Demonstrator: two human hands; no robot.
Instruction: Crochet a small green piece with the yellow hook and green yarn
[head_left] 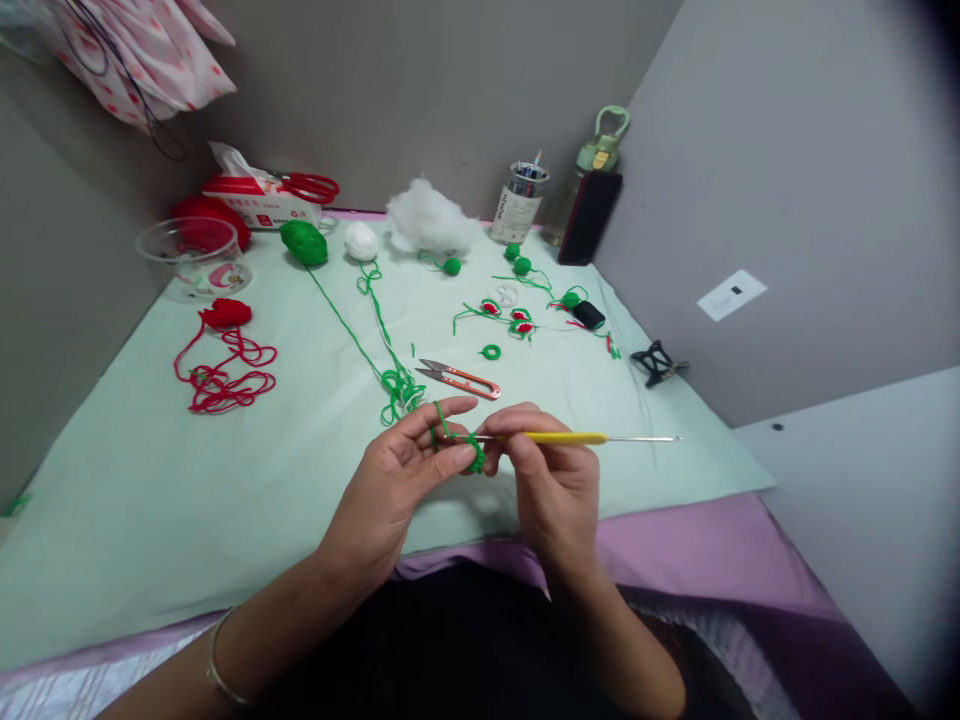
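Between the thumb and fingers of my left hand point(405, 465) is a small piece of green crochet work point(477, 455). Green yarn loops over the raised left index finger and runs back to a tangle of green yarn point(399, 390) on the table. My right hand point(551, 470) grips a crochet hook point(570, 438) by its yellow handle, with one bare metal end pointing right. The hook's other end lies at the crochet piece, pointing toward my left fingers. Just beyond my hands rest orange-handled thread snips point(459, 380), blades to the left.
Behind are a green yarn ball point(304, 243), a white yarn ball point(361, 241), stuffing point(427, 220), a pen jar point(519, 205), a bottle point(600, 150) and a phone point(591, 218). Red yarn point(227, 314) and a plastic tub point(191, 260) lie left. Small crocheted pieces point(521, 322) and black thread point(589, 315) sit right.
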